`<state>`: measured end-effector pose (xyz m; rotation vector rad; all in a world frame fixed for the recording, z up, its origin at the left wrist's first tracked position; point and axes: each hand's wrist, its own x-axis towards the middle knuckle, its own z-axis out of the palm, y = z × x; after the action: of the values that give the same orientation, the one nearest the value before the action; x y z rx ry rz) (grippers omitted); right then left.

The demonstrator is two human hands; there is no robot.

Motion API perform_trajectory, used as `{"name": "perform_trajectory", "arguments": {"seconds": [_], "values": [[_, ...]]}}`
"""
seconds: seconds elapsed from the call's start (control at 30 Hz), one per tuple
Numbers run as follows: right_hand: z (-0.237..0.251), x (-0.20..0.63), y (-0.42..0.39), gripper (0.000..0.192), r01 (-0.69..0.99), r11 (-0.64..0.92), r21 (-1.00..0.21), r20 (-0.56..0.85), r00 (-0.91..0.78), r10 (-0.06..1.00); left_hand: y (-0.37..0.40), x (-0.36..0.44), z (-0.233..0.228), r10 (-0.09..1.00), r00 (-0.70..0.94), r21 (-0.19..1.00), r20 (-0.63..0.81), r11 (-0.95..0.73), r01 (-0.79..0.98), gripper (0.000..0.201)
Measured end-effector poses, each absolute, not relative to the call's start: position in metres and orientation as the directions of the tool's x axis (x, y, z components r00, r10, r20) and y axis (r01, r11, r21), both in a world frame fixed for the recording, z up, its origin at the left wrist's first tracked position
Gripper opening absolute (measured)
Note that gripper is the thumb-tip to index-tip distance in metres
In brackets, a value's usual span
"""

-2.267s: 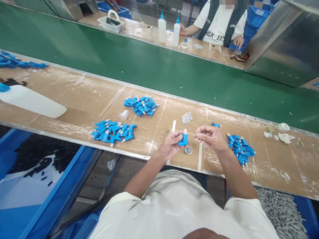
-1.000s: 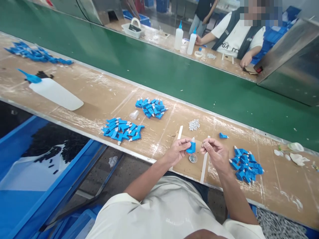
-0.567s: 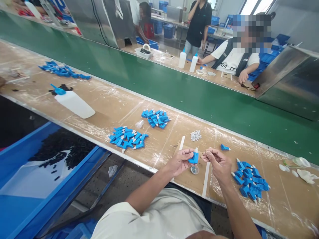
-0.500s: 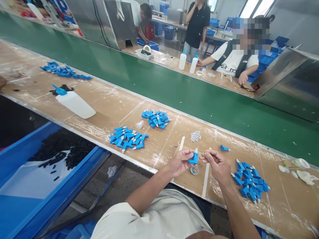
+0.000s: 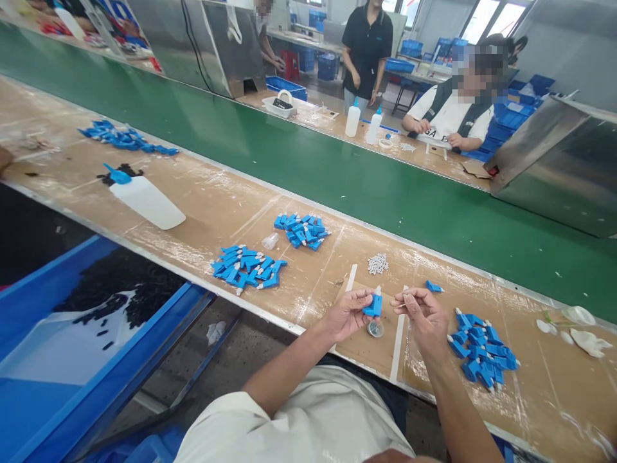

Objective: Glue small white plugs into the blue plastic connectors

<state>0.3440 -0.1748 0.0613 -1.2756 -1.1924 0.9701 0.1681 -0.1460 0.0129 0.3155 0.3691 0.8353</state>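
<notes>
My left hand (image 5: 348, 315) grips a blue plastic part (image 5: 373, 305) with a white tip pointing up, held above the bench. Just to its right, my right hand (image 5: 424, 314) has thumb and fingertips pinched together; whatever is between them is too small to make out. Below the hands sits a small round clear container (image 5: 375, 329) with something dark inside. Beyond them lies a little heap of small grey-white pieces (image 5: 378, 263). One single blue part (image 5: 434, 286) rests past my right hand, and a pile of blue parts (image 5: 483, 350) lies to the right.
Two more blue piles (image 5: 248, 269) (image 5: 302, 230) lie left of my hands. A white bottle (image 5: 147, 201) with a blue nozzle lies on its side. A green conveyor belt (image 5: 299, 170) runs behind the bench. A blue bin (image 5: 72, 379) holds black pieces. Co-workers are across the belt.
My hands stay nearly in place, the right fingers shifting slightly. Across the belt, the seated co-worker has drawn both hands together, and the standing person has lowered a raised arm.
</notes>
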Motion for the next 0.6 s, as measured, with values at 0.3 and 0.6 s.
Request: {"name": "perform_trajectory", "arguments": {"seconds": [0.3,0.6], "values": [[0.067,0.324,-0.181,0.044,0.004,-0.053,-0.999,-0.052,0.127,0.991,-0.149,0.159,0.019,0.787,0.584,0.513,-0.199,0.592,-0.622,0.040],[0.063,0.313,-0.184,0.041,0.039,-0.016,-0.999,-0.013,0.077,0.997,-0.153,0.163,0.013,0.864,0.474,0.623,-0.172,0.468,-0.627,0.048]]}}
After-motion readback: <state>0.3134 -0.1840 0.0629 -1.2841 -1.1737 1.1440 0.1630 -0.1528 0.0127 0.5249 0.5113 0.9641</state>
